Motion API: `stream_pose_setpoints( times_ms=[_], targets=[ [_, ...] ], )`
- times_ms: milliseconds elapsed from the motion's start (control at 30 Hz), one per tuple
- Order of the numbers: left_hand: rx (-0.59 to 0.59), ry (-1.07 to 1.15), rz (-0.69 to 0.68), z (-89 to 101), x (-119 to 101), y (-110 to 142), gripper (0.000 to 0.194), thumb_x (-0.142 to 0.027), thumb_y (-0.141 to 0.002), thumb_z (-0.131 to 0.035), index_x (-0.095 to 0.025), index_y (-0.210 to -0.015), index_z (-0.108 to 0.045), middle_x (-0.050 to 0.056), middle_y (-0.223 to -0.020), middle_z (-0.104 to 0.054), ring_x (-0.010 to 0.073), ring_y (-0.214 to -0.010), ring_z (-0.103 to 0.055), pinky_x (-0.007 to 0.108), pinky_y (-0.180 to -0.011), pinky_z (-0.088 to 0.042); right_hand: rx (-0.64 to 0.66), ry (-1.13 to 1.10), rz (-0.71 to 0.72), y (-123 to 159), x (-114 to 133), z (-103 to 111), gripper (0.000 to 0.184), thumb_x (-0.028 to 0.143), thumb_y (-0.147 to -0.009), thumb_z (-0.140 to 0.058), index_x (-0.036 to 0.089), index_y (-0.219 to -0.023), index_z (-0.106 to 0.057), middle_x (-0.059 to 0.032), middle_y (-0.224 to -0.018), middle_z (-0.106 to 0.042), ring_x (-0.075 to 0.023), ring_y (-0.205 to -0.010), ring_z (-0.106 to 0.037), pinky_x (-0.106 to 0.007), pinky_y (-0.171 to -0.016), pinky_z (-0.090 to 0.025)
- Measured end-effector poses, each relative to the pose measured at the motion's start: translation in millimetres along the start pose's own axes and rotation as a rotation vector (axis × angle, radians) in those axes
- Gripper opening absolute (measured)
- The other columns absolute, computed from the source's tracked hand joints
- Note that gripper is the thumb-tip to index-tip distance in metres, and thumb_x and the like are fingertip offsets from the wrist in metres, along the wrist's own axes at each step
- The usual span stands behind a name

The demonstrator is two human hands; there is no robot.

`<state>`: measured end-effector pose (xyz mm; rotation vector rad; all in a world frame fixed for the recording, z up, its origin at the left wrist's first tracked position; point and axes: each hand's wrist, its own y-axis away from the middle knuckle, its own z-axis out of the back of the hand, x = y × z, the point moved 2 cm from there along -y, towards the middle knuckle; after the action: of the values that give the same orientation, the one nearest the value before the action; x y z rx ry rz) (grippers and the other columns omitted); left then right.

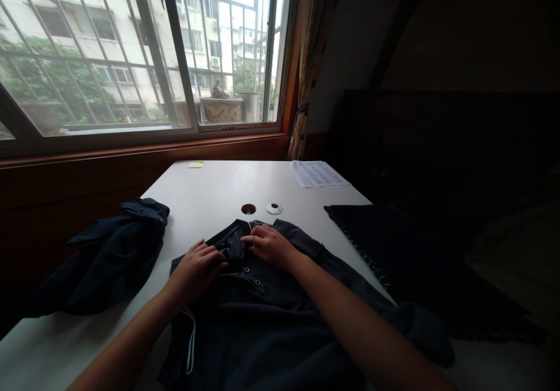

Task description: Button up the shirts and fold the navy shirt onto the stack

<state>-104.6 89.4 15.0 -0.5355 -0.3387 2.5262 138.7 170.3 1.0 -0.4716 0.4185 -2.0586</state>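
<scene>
A dark shirt lies on the white desk, in its middle and towards the near edge, the collar a little short of the round hole and the white cap. The left hand rests on the left side of the neck opening, fingers close together and slightly bent; the right hand is at the other side of the collar, thumb and forefinger a little parted. Whether either hand pinches the cloth cannot be told. The collar could twist or fold under if the two hands pulled unevenly, and the loose front might bunch into creases if dragged nearer. A forearm could catch the right sleeve and pull the shirt askew; the white cord at the left might snag or get trapped beneath. The collar points to the far edge, and the long axis runs from there to the near edge, slanting slightly right; the hem cannot be made out. Another dark garment lies over the left edge, dark cloth by the right edge, and printed paper at the far right corner.
</scene>
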Motion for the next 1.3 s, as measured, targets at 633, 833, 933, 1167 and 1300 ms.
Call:
stream_pose_setpoints(
  times_ms=[633,833,933,1167,1300],
  targets=[
    [0.048,-0.101,-0.12,0.3,-14,4,0.015,-0.029,-0.097,-0.054,-0.022,-0.096,-0.067,0.003,-0.089,-0.069,0.0176,-0.076,-0.065,0.028,-0.069,-0.048,0.054,0.24,0.022,-3,10,14,0.025,0.009,-0.093,-0.053,0.02,-0.114,-0.061,-0.0084,-0.11,-0.066,-0.0248,-0.108,-0.052,-0.04,-0.093,-0.043],
    [0.099,-0.071,-0.09,0.4,-15,4,0.01,-0.026,-0.096,-0.056,-0.023,-0.096,-0.065,0.002,-0.09,-0.068,0.0175,-0.077,-0.065,0.027,-0.067,-0.047,0.033,0.326,-0.026,-2,6,18,0.023,0.013,-0.095,-0.054,0.023,-0.112,-0.067,-0.0102,-0.109,-0.061,-0.0266,-0.102,-0.05,-0.041,-0.085,-0.044],
    [0.098,-0.062,-0.045,-0.1,-14,4,0.01,-0.027,-0.094,-0.057,-0.023,-0.096,-0.066,0.002,-0.091,-0.068,0.0176,-0.076,-0.066,0.027,-0.066,-0.047,-0.011,0.314,-0.059,-1,6,19,0.022,0.012,-0.095,-0.053,0.023,-0.107,-0.069,-0.0108,-0.107,-0.06,-0.027,-0.101,-0.049,-0.042,-0.087,-0.044],
    [0.076,-0.082,-0.023,-4.0,-8,6,0.017,-0.032,-0.097,-0.054,-0.027,-0.104,-0.069,0.002,-0.094,-0.07,0.0188,-0.079,-0.066,0.028,-0.068,-0.048,0.002,0.241,0.085,0,6,21,0.033,0.012,-0.093,-0.057,0.027,-0.121,-0.066,-0.0084,-0.131,-0.055,-0.0248,-0.11,-0.05,-0.042,-0.093,-0.045],
    [0.056,-0.066,-0.007,-4.9,-6,5,0.02,-0.033,-0.098,-0.052,-0.027,-0.102,-0.07,0.003,-0.093,-0.07,0.0196,-0.081,-0.067,0.029,-0.069,-0.049,0.038,0.162,0.192,-1,5,16,0.028,0.012,-0.094,-0.056,0.024,-0.117,-0.067,-0.0068,-0.115,-0.063,-0.0188,-0.097,-0.056,-0.034,-0.086,-0.048]
  ],
)
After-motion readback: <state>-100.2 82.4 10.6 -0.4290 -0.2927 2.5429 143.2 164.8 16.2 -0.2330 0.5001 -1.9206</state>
